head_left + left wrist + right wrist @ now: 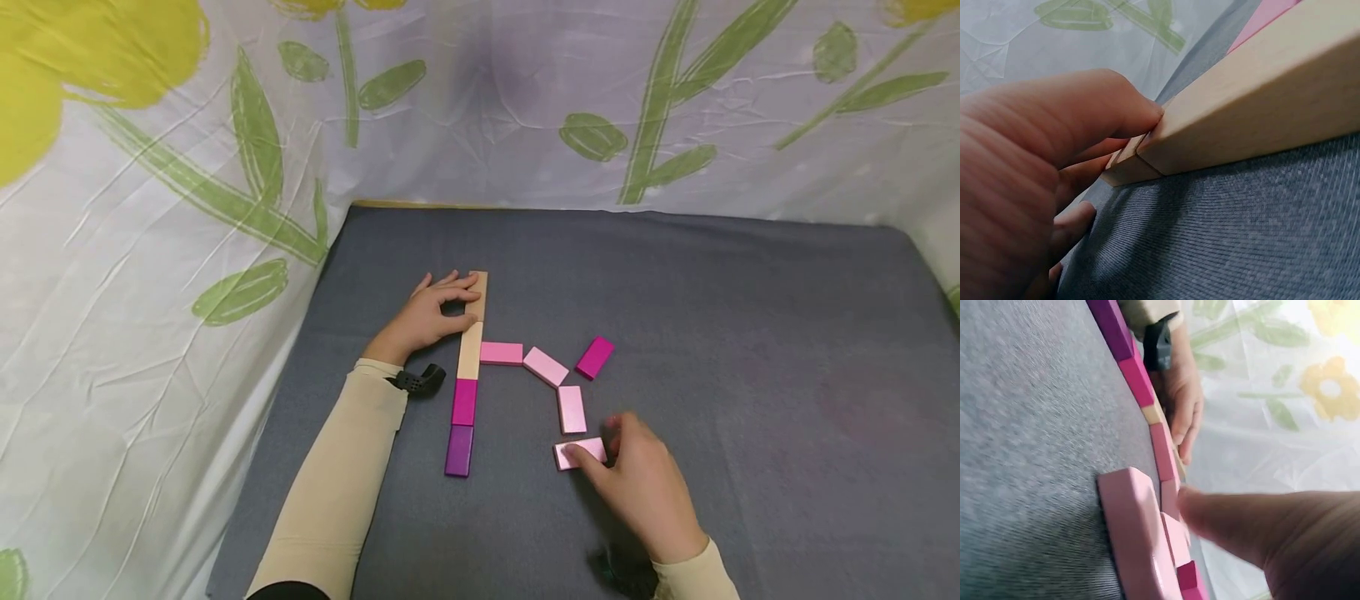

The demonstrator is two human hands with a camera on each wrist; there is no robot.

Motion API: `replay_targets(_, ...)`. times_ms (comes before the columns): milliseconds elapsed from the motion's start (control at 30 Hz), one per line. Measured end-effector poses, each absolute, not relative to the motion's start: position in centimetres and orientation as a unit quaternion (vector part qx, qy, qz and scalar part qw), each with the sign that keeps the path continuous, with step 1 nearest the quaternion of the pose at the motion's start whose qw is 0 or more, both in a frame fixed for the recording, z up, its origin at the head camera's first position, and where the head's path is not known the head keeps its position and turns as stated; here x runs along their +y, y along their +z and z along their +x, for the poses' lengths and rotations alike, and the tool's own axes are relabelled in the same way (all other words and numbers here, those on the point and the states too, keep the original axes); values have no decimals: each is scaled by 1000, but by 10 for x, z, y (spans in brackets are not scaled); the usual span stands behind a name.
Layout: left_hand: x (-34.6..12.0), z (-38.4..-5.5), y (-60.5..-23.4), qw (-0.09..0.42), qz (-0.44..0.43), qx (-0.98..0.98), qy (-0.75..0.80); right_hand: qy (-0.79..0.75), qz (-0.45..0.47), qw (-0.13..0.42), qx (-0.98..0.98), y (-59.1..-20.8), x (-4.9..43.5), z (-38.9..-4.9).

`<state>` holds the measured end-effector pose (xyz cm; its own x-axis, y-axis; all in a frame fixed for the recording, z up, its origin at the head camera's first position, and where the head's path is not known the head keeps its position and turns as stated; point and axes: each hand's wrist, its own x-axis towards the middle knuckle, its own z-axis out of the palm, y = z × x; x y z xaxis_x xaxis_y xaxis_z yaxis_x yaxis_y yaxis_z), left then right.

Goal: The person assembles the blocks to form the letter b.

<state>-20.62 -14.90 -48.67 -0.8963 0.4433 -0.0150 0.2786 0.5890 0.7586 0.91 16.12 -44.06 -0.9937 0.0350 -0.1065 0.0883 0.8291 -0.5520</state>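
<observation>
My left hand (431, 310) rests on the far end of a straight row, its thumb and fingertips touching the natural wood blocks (469, 350). A magenta block (464, 402) and a purple block (459, 451) continue that row toward me. From its side branches a pink block (502, 353), followed by a light pink block (546, 367) and another light pink block (572, 409) in a curve. Over a further light pink block (588, 452) hovers my right hand (647, 483); the right wrist view shows its thumb (1219, 519) apart from that block (1132, 534). Its other fingers are partly hidden.
A loose magenta block (595, 358) lies askew to the right of the curve. Grey cloth (750, 333) covers the table. Behind and on the left hangs a white sheet (495, 150) painted with flowers and leaves.
</observation>
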Motion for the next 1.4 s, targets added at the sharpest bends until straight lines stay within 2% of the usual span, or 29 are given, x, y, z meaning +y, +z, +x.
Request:
replay_targets(700, -149, -205, -484, 107, 199, 884, 409, -332, 43, 77, 939, -446, 154, 17)
replay_targets(1067, -147, -205, -483, 106, 202, 885, 406, -338, 19, 54, 939, -452, 148, 13)
replay_targets(1400, -148, -206, -485, 108, 204, 887, 400, -350, 13, 57, 935, -454, 146, 13)
